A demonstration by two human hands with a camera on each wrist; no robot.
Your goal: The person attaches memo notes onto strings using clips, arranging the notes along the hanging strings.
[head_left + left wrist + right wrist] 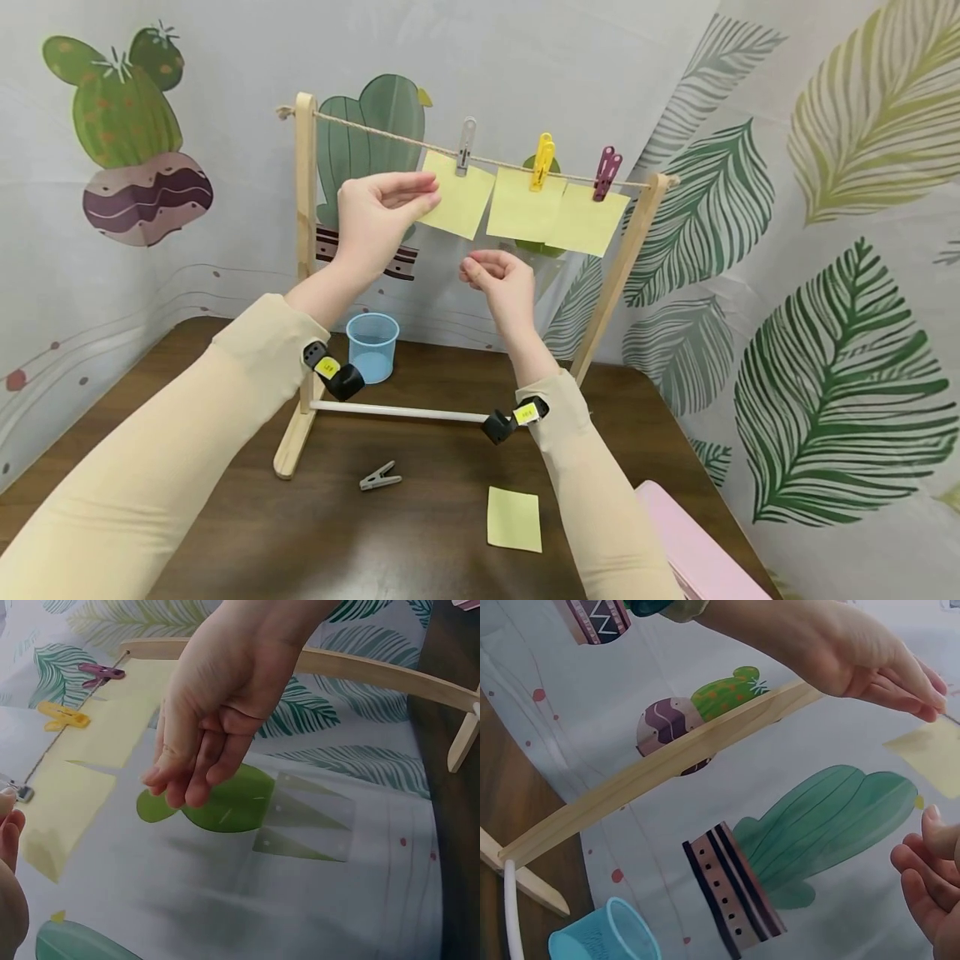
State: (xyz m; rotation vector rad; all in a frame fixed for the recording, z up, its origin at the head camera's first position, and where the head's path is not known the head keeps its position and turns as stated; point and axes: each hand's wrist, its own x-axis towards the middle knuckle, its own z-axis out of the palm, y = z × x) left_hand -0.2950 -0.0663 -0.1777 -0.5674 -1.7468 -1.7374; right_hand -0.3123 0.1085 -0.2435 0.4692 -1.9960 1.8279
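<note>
Three yellow paper notes hang from a rope on a wooden frame. A grey clothespin clips the left note, a yellow one the middle note, and a purple one the right note. My left hand is at the left note's edge, thumb and fingertips slightly apart and overlapping the paper in the head view. Below the notes, my right hand has loosely bent fingers, with nothing visible in them; the left wrist view also shows this hand.
A loose grey clothespin and a yellow note lie on the dark wooden table. Behind the frame's white crossbar stands a blue mesh cup. A pink object sits at the right edge.
</note>
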